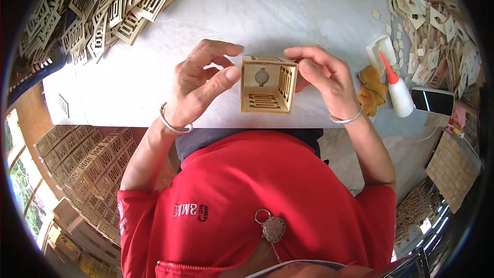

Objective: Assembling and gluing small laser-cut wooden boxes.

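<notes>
A small plywood box (260,101) with slotted cut-out walls sits on the white tabletop in front of me. Its near side is uncovered, and the far inner panel has a round hole. My left hand (206,80) is beside the box's left wall, thumb and fingers apart, with a narrow gap to the wood. On the other side, my right hand (327,74) curves round the right wall, its thumb at or very near the upper right corner. Its other fingers are partly hidden behind the box, and I cannot tell whether they press on it.
Slotted wooden panels (110,7) lie heaped at the far left; thin wood pieces (432,36) pile up far right. A white glue bottle (400,98) with red nozzle, a brown cloth (371,90) and a phone (433,101) lie right. Finished-looking boxes (95,162) are stacked lower left.
</notes>
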The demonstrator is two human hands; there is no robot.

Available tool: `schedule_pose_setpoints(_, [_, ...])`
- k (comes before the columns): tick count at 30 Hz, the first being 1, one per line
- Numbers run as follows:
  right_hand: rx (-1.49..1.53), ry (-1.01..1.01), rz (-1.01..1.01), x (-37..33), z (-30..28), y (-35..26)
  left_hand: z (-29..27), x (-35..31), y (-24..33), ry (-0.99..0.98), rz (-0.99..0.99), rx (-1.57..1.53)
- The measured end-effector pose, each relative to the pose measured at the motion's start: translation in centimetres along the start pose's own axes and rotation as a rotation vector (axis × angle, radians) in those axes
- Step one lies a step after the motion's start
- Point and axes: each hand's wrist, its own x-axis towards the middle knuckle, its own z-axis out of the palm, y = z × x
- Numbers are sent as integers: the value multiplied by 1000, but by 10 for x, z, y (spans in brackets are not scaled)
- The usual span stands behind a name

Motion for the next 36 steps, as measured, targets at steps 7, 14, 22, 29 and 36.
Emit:
schedule_pose_setpoints(7, [-637, -94, -394, -21, -14, 20, -14, -11, -15, -113, 369, 695])
schedule_pose_setpoints(14, [-762, -71, -532, -9, 2, 32, -10, 4, -26, -178, 455, 777])
schedule_pose_setpoints(22, [-774, -63, -571, -4, 0, 29, -8, 3, -30, -143, 499, 756])
schedule_pose_setpoints(29, [-804, -87, -587, -2, -2, 28, -10, 4, -30, -142, 535, 778])
schedule_pose_setpoints(36, [-829, -43, -728, 10, 0, 8, -23, 22, -13, -127, 668, 788])
